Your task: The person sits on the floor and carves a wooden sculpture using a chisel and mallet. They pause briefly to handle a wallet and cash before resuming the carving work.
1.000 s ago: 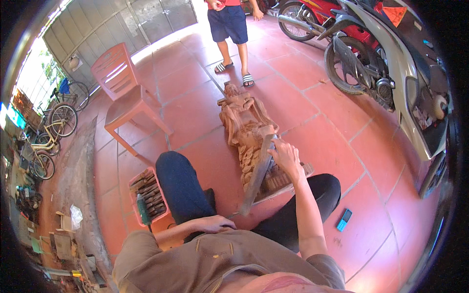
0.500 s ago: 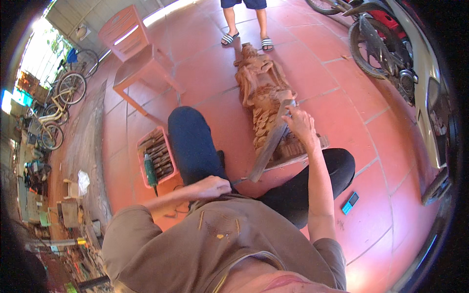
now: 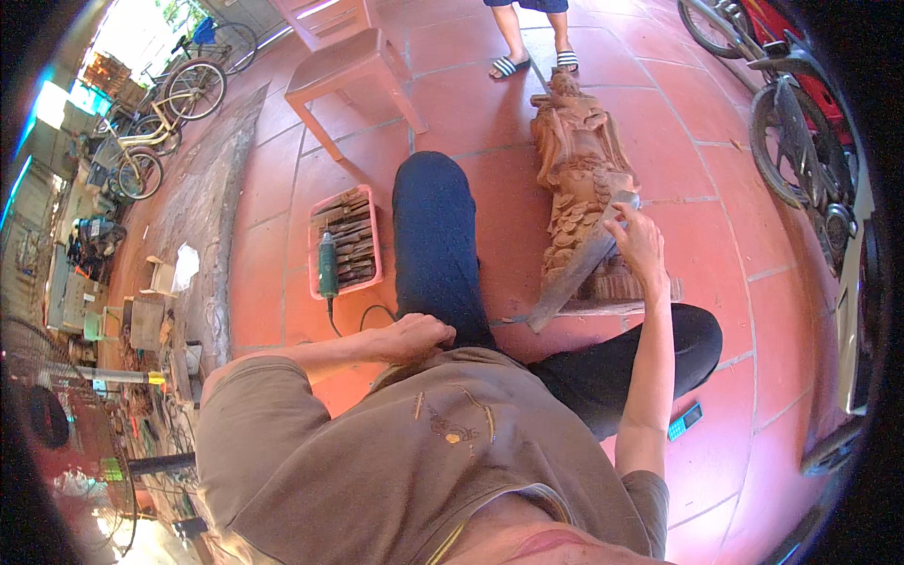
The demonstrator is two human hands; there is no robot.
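Nearby, dark tools (image 3: 356, 235) in a pink basket (image 3: 379, 247), my left hand (image 3: 421, 337) curled closed, my right hand (image 3: 642, 247) gripping a wooden bar (image 3: 574, 276).

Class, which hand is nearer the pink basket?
Left: the left hand lies by the left thigh, right of the pink basket; the right hand is farther right, at the statue.

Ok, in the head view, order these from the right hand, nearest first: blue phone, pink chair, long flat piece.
1. Long flat piece: in the right hand, slanting down to its left.
2. Blue phone: lower right.
3. Pink chair: upper left, farthest.
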